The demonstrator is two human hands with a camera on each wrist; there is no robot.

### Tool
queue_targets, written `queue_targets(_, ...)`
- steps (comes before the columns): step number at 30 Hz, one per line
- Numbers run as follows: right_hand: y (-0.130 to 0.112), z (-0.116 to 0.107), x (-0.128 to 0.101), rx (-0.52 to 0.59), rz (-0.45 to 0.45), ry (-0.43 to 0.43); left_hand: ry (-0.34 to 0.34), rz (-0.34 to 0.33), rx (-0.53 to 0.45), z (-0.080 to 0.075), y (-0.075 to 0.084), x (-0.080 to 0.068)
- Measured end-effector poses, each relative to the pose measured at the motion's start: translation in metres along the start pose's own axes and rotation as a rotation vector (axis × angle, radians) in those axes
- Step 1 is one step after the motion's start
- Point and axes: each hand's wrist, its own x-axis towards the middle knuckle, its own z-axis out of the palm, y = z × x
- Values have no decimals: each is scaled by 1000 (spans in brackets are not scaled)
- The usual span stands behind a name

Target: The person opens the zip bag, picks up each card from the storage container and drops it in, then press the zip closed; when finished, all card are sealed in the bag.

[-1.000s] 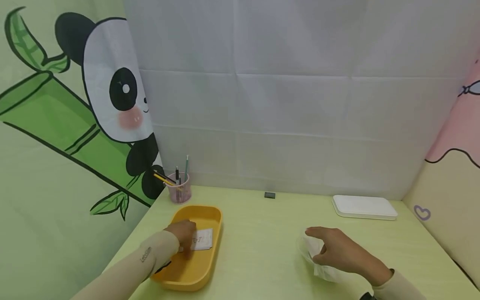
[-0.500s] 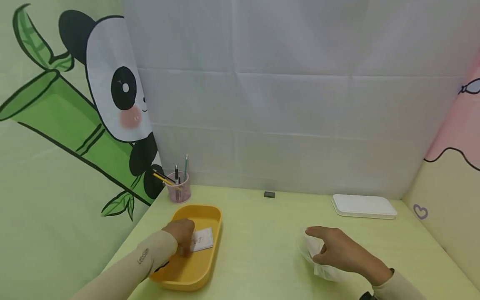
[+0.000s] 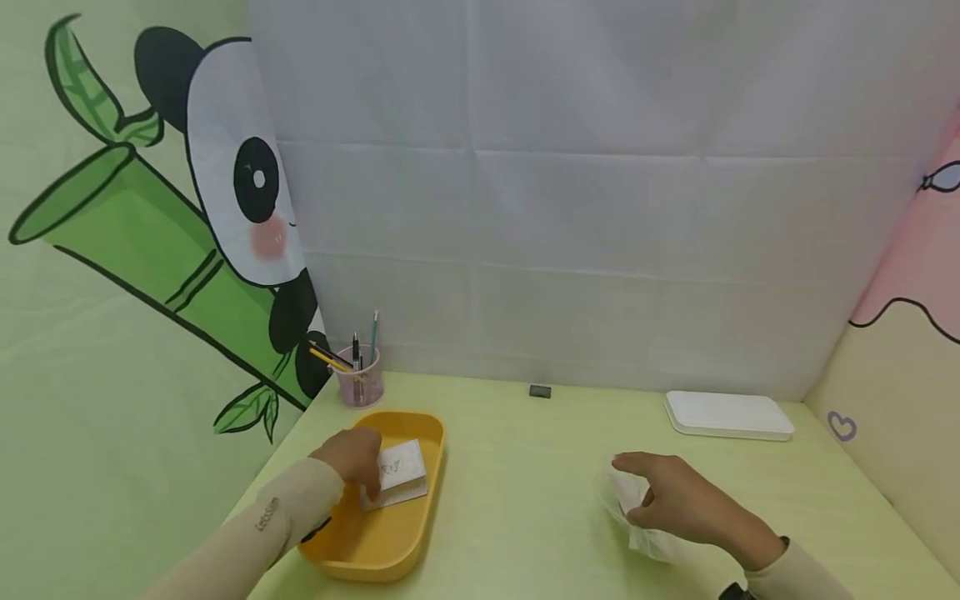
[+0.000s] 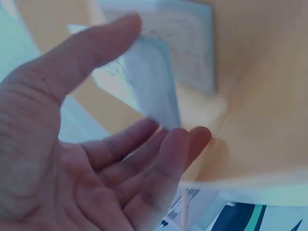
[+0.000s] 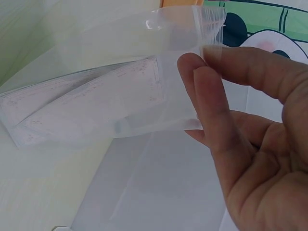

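My left hand (image 3: 352, 458) is inside the yellow tray (image 3: 367, 546), pinching a white card (image 4: 149, 79) with faint writing between thumb and fingertips. Behind it in the left wrist view lies another white card (image 4: 195, 55) in the tray. In the head view the white cards (image 3: 406, 461) show partly past the fingers. On the right, my right hand (image 3: 682, 504) pinches the ridged mouth of a clear plastic zip bag (image 5: 175, 108) between thumb and fingers. Flat white cards (image 5: 106, 98) are inside the bag. The hand hides part of the bag in the head view.
A pink pen cup (image 3: 360, 386) with several pens and pencils stands behind the tray. A small dark block (image 3: 540, 392) lies at the table's back edge. A flat white case (image 3: 729, 415) sits at the back right. Curtain walls enclose the table (image 3: 517, 500).
My left hand has shifted slightly left and up in the tray, and the white card has tilted, so more of the white cards shows. The right hand and bag have stayed put.
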Motion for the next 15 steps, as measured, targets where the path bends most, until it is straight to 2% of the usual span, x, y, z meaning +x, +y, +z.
queue_targets(3, 3, 1, 0, -3, -8, -1, 35, -4, -14, -5, 0, 1)
queue_targets(8, 7, 0, 1, -10, -21, -3, 68, -12, -40, -23, 8, 0)
queue_targets(15, 11, -2, 2, -7, -28, -8, 134, 131, -53, -38, 42, -5)
